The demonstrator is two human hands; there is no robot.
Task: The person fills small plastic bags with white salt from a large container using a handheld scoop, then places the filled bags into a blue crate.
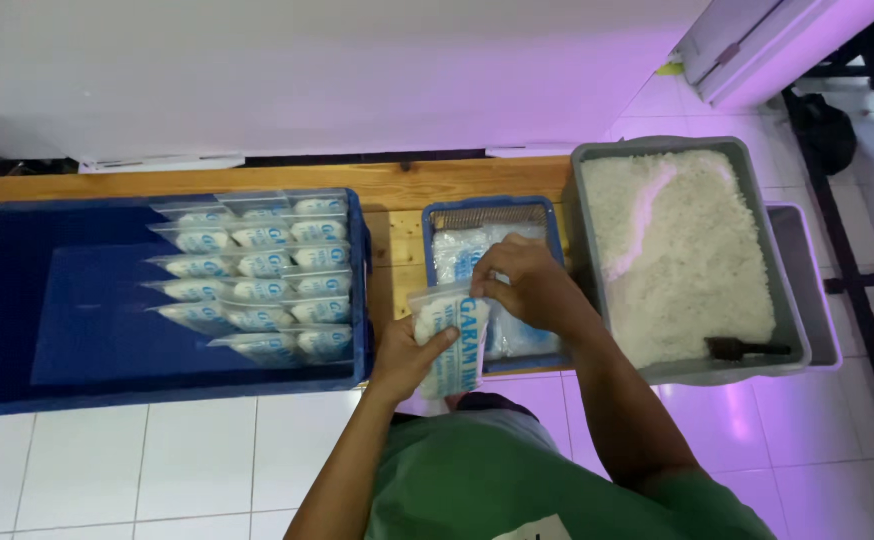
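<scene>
Here, left hand [409, 355] and right hand [527, 285] both clamped on clear plastic blue-lettered salt pouch [452, 345]; filled pouch rows [257, 275] in large blue crate [17, 300] at 9 o'clock.

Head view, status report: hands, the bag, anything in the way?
Left hand grips filled bag from below. Right hand pinches its top edge. Bag held above small blue tray, between blue crate and grey tub. Nothing in the way.

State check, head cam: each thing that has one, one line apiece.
Pouch in hand: filled, held by both hands.
Left hand: gripping pouch.
Right hand: pinching pouch top.
Blue crate: partly filled with pouch rows.
Small blue basket: holds pouches.
Grey tub: full of white grains.
</scene>
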